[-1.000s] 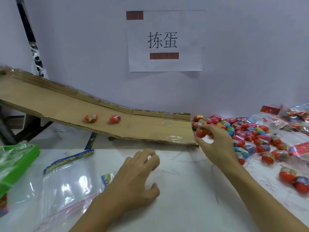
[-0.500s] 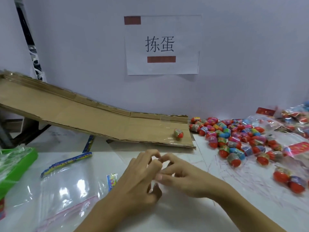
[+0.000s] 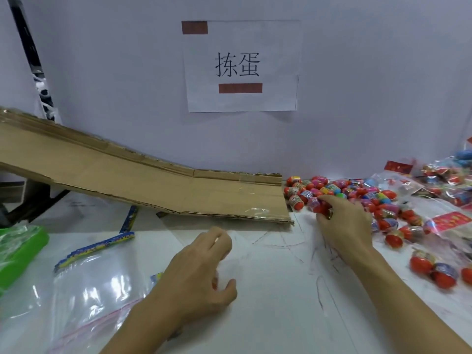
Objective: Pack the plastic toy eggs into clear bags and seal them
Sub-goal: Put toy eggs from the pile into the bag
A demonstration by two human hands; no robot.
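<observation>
My right hand [image 3: 343, 226] grips a small clutch of plastic toy eggs [image 3: 318, 205] at the near edge of the loose pile [image 3: 357, 191], which spreads away past my fingertips: small eggs, mostly red, some pink, blue or green, each with a printed band around the middle. More eggs [image 3: 434, 270] lie scattered to the right of that wrist, blurred. Filled clear bags [image 3: 447, 180] with red labels sit further right. An empty clear bag [image 3: 89, 290], flat, with a pink seal strip and a colourful header, lies just left of my left hand [image 3: 199, 272], whose curled fingers hold clear film; what it is I cannot tell.
</observation>
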